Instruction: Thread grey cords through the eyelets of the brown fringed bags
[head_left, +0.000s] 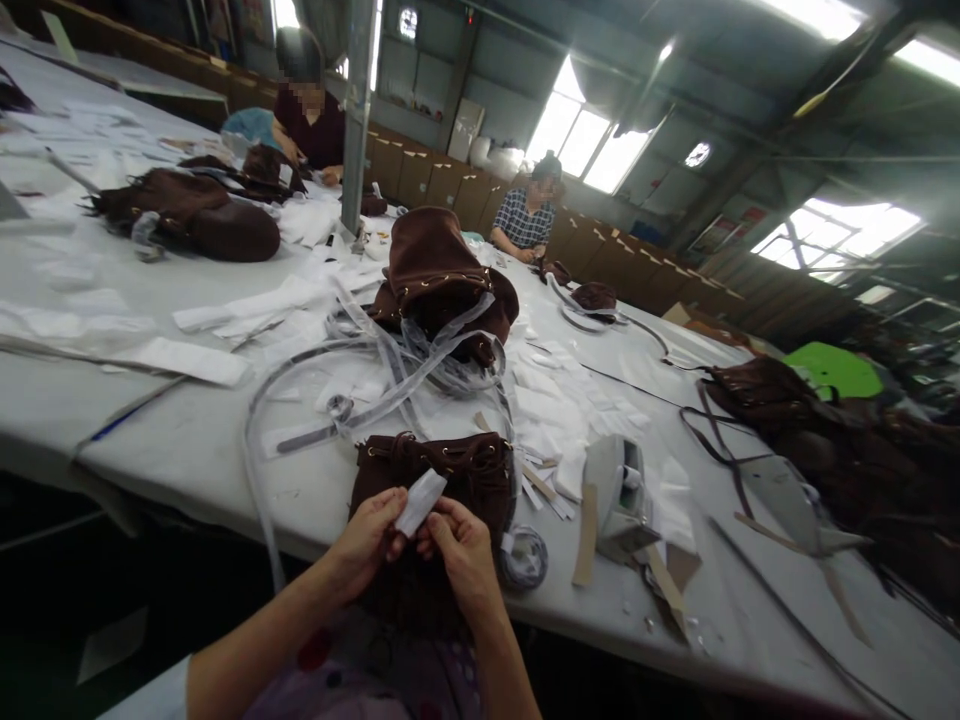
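My left hand [373,535] and my right hand [460,548] are both closed on a small white wrapped strip [421,502], one at each side of it. The strip looks like folded paper or thin foam. Directly behind my hands is a dark brown drawstring bag [480,485] with gold eyelets, at the table's near edge. A coiled strap in clear wrap [524,558] rests just right of that bag. Farther back stands another brown bag [431,250], with plastic-wrapped straps [420,375] looping in front of it.
A grey tape dispenser [619,495] stands to the right among tan strips. White paper pieces [544,390] are scattered over the white table [202,430]. More brown bags [202,215] lie at left, others [832,430] at right. A metal post [358,120] rises behind; two people work across the table.
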